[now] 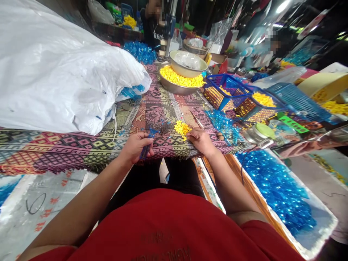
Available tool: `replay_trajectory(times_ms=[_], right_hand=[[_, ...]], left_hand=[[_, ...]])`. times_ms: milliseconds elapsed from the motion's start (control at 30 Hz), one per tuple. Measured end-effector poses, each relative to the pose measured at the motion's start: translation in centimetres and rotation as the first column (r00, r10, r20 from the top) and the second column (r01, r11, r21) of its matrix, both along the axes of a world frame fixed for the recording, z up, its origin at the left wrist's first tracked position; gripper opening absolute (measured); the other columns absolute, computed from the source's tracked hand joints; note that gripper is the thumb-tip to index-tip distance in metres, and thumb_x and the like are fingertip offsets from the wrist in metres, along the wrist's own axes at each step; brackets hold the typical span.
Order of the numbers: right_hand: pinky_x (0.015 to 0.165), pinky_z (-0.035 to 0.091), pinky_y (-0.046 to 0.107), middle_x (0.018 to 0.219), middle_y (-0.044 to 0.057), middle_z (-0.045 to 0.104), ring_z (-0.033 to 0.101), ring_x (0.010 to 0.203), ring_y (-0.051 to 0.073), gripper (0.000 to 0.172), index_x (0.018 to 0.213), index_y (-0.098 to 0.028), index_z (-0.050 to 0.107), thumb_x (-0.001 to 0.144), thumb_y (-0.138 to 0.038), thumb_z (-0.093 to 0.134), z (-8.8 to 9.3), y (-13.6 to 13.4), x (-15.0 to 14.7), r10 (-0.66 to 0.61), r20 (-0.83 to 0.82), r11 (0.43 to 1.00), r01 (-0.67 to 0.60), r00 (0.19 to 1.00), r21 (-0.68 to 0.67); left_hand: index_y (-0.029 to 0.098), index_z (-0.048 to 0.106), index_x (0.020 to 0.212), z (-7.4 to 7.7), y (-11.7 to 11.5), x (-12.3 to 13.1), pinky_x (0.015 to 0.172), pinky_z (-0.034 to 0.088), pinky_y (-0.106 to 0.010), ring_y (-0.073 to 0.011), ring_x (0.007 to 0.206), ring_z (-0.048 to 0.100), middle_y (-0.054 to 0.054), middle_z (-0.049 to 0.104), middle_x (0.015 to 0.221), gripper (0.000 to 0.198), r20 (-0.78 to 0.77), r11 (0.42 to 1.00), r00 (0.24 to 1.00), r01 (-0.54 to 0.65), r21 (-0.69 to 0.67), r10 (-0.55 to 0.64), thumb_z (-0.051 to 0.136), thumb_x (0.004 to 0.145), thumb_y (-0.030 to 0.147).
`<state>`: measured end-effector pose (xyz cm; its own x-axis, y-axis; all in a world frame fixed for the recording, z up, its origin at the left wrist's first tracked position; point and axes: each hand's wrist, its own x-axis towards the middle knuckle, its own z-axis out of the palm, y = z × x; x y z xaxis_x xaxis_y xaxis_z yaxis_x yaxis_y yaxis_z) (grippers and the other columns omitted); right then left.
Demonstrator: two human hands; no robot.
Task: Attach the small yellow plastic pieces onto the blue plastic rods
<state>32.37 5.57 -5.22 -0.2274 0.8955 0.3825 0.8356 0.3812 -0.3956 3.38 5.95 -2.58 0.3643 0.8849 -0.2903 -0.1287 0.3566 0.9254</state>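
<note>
My left hand (137, 148) is closed on a translucent blue plastic piece (146, 146), close to the front edge of the patterned cloth (81, 143). To its right, my right hand (201, 140) has its fingers pressed together at the edge of a small pile of yellow pieces (181, 128); whatever is between the fingertips is too small to tell. Small dark bits (165, 128) lie between the two hands. Right of the pile, clear blue plastic pieces (224, 125) are spread on the cloth.
A large white bag (65, 69) covers the left side. Behind the pile stands a metal bowl (178, 88) of yellow pieces, beside blue baskets (227, 90). A foam box (324, 224) of blue pieces sits below right. A person (153, 27) is across the table.
</note>
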Motion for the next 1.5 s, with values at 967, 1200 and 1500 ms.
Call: replay_trajectory(times_ms=[967, 1200, 1500], right_hand=[[0.073, 0.037, 0.027, 0.092, 0.011, 0.061, 0.056, 0.087, 0.019, 0.024, 0.091, -0.015, 0.065, 0.093, -0.018, 0.042, 2.4, -1.4, -2.7, 0.104, 0.596, 0.989, -0.018, 0.796, -0.149], [0.066, 0.039, 0.027, 0.092, 0.012, 0.059, 0.055, 0.075, 0.017, 0.023, 0.087, -0.013, 0.064, 0.091, -0.018, 0.042, 1.6, -1.7, -2.5, 0.034, 0.455, 0.988, 0.038, 0.89, -0.15], [0.059, 0.04, 0.024, 0.062, -0.001, 0.056, 0.052, 0.058, 0.012, 0.012, 0.074, -0.017, 0.059, 0.082, -0.02, 0.051, 0.4, -1.4, -2.2, 0.018, -0.176, 0.975, -0.056, 0.984, -0.213]], left_hand=[[0.014, 0.052, 0.077, -0.7, 0.1, 0.0, 0.034, 0.045, -0.019, -0.0122, 0.038, 0.057, 0.003, 0.057, 0.055, 0.02, -0.015, 1.0, 1.0, -0.012, 0.028, 0.012, 0.067, 0.066, 0.021], [0.014, 0.051, 0.075, -0.9, 0.1, -0.1, 0.034, 0.044, -0.019, -0.0117, 0.039, 0.057, 0.003, 0.057, 0.055, 0.017, -0.016, 0.999, 1.0, -0.003, 0.045, 0.004, 0.065, 0.068, 0.02], [0.014, 0.051, 0.074, -0.6, -0.1, -0.1, 0.034, 0.043, -0.018, -0.0111, 0.037, 0.056, 0.003, 0.056, 0.05, 0.017, 0.005, 0.999, 1.0, 0.006, 0.05, -0.006, 0.065, 0.068, 0.02]])
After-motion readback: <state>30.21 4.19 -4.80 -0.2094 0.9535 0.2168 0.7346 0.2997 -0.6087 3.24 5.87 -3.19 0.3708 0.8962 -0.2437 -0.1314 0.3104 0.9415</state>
